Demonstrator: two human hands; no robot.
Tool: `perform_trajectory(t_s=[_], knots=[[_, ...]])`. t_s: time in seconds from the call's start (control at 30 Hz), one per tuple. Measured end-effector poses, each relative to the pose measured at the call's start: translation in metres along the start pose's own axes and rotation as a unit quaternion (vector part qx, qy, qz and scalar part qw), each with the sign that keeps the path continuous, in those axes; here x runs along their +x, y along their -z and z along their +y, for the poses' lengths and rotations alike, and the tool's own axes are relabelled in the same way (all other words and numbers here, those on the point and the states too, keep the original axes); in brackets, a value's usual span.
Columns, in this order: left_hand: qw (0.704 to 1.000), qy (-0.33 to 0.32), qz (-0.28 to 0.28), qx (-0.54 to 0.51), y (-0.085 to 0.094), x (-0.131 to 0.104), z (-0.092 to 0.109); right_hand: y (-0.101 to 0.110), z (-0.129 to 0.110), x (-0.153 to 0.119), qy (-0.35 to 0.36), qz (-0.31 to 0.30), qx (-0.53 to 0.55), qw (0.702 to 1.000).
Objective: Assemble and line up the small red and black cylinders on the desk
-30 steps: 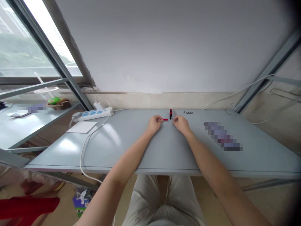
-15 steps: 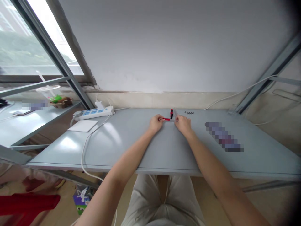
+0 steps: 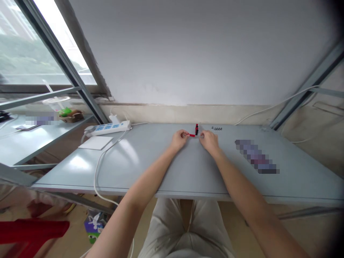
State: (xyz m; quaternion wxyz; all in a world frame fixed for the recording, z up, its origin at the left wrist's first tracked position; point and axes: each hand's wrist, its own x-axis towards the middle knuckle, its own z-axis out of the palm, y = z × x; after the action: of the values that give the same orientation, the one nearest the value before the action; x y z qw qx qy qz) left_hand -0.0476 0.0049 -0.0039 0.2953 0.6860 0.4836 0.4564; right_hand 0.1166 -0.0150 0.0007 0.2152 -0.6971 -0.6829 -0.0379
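Observation:
Near the back middle of the grey table, my left hand (image 3: 179, 140) pinches a small red stick (image 3: 191, 135) that points right. My right hand (image 3: 209, 141) is closed just to the right of it, fingertips together on something I cannot make out. Between the hands, slightly farther back, stands a small red and black item (image 3: 196, 129). Clear, see-through material lies beside it, close to my right fingertips. Several small dark pieces (image 3: 218, 129) form a row behind my right hand.
A white power strip (image 3: 109, 128) and a flat white box (image 3: 96, 143) sit at the left, with a white cable (image 3: 99, 165) running over the front edge. On the right lies a blurred-out long object (image 3: 256, 157). Metal posts rise on both sides.
The red stick has moved very slightly to the right with my left hand. My right hand is almost unchanged; the view has shifted a little.

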Motion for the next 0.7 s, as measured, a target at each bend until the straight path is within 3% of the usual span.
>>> perform_trajectory(t_s=[0.33, 0.57, 0.7], knots=[[0.998, 0.048, -0.015, -0.049, 0.000, 0.001, -0.002, -0.010, -0.012, -0.001, 0.064, 0.007, 0.120, 0.991], [0.975, 0.096, -0.028, -0.199, 0.001, 0.000, 0.001, -0.009, -0.016, -0.004, 0.063, 0.013, 0.150, 0.987], [0.976, 0.091, -0.043, -0.191, -0.001, -0.003, 0.004, -0.014, -0.018, -0.004, 0.078, 0.023, 0.184, 0.980]])
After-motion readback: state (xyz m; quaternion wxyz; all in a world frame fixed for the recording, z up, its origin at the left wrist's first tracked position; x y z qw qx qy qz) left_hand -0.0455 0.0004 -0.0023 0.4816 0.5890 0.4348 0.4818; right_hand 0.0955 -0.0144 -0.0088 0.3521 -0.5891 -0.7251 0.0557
